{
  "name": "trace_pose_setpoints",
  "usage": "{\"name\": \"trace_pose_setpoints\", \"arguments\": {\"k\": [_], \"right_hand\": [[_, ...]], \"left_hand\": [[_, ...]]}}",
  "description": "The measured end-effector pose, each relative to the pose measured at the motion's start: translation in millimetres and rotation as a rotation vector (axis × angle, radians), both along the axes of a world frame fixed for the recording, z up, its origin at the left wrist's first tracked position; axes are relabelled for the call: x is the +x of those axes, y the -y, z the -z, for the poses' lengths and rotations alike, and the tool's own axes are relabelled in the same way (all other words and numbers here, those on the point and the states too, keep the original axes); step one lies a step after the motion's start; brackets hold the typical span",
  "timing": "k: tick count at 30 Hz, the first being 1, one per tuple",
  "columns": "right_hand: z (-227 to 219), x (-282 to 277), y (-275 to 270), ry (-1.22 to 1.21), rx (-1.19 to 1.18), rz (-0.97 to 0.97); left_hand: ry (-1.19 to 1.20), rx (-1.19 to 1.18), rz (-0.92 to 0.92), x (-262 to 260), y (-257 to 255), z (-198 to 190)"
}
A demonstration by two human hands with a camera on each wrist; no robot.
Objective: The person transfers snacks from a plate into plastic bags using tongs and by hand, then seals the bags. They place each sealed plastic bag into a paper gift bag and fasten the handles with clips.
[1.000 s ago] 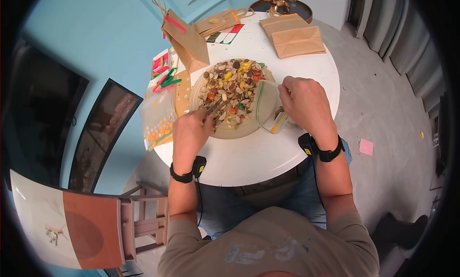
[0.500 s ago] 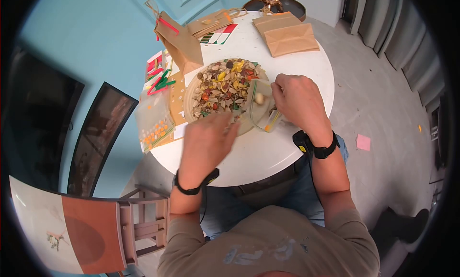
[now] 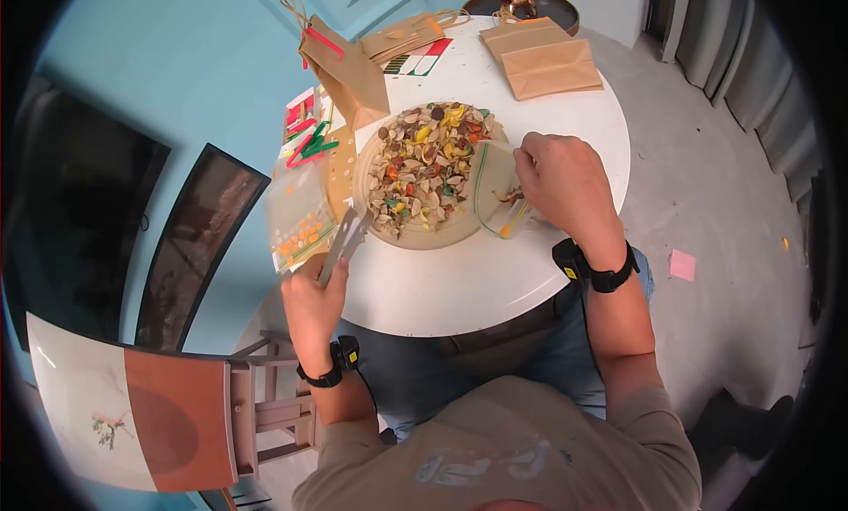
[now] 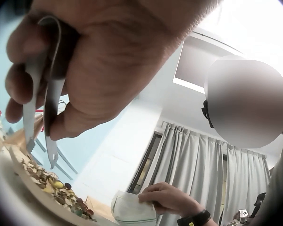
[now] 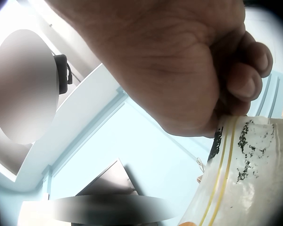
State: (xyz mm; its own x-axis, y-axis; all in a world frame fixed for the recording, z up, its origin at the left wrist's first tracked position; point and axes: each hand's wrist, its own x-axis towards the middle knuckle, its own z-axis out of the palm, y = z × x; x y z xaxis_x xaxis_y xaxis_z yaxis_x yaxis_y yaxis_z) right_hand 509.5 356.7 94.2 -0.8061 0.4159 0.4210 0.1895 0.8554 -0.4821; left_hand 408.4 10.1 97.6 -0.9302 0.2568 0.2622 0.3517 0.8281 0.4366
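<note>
Metal tongs (image 3: 346, 237) are gripped in my left hand (image 3: 314, 306), at the front left of the round tray (image 3: 442, 238). In the left wrist view the tongs (image 4: 51, 103) stand apart at the tips with nothing between them. Mixed dried petals and pods (image 3: 424, 171) cover most of the tray. My right hand (image 3: 570, 189) pinches the top edge of a clear zip bag (image 3: 495, 184) at the tray's right side; a few brownish pieces lie inside it. The right wrist view shows curled fingers above the bag (image 5: 245, 165).
A paper bag (image 3: 349, 83) stands behind the tray, and another (image 3: 552, 68) lies at the back right. At the left are a bag with orange pieces (image 3: 300, 215) and red and green clips (image 3: 311, 147). Flat paper bags (image 3: 402, 41) lie at the back.
My left hand has come away from the zip bag's side of the tray and moved left with the tongs. A pale round piece, seen earlier at the bag, no longer shows. My right hand stays at the bag.
</note>
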Motion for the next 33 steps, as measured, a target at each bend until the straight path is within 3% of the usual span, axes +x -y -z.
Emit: {"name": "trace_pose_setpoints", "arguments": {"k": [5,13,17,19,22,33], "right_hand": [[1,-2,4,-0.006,0.013,-0.018],[1,-5,5,-0.006,0.023,-0.015],[2,-6,3,-0.026,0.020,-0.020],[2,-6,3,-0.039,0.019,-0.027],[2,-5,4,-0.012,0.004,-0.023],[3,-8,4,-0.007,0.015,-0.011]], "left_hand": [[-0.090,-0.174,0.123,-1,-4,29],[-0.183,-0.208,0.294,-43,-68,43],[-0.153,-0.268,0.283,-43,-78,26],[-0.127,-0.159,0.263,-39,-78,16],[-0.088,-0.180,0.223,-38,-75,9],[-0.130,-0.236,0.297,-61,-92,36]]}}
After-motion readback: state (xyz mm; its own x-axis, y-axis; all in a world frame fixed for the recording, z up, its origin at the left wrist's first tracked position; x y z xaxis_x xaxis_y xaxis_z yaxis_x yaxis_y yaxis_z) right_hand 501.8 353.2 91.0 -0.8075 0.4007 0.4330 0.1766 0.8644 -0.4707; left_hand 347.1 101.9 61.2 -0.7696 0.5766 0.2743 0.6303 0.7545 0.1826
